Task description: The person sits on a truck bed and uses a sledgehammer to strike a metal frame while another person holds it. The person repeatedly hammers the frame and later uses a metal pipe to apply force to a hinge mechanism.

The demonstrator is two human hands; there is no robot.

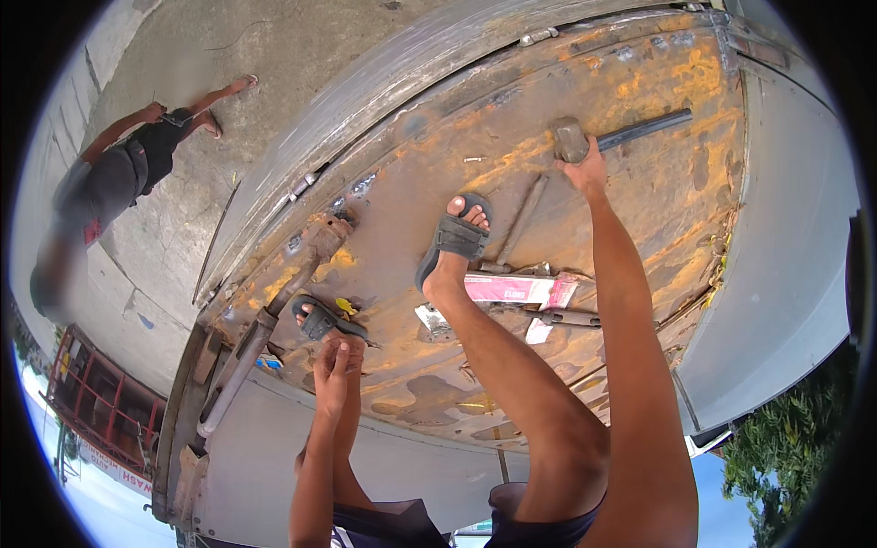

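**Gripping a hammer on a rusted panel, work barely marked**

Crouching on the rusted metal panel [512,173], the person had the right hand [585,169] closed over the neck of a hammer [571,139], just behind its grey head, with the dark handle [644,129] running away from the hand toward the panel's far right edge. The hammer head rested on or just above the panel; which, could not be told. The left hand [333,361] lay at the panel's near edge, fingers bent around the left ankle just beside a dark sandal [322,321], holding no tool.

Judging by the panel, little looked finished: orange rust covered most of it, with only a few bright scraped patches near the long pipe [274,310] along its left rim. Nothing looked freshly cut or removed. A pink-and-white box [521,289] and a metal rod [566,317] lay near the panel's middle, beside the right foot [454,237]. Beyond the panel's left rim, another person [119,173] stood on the concrete, well apart.
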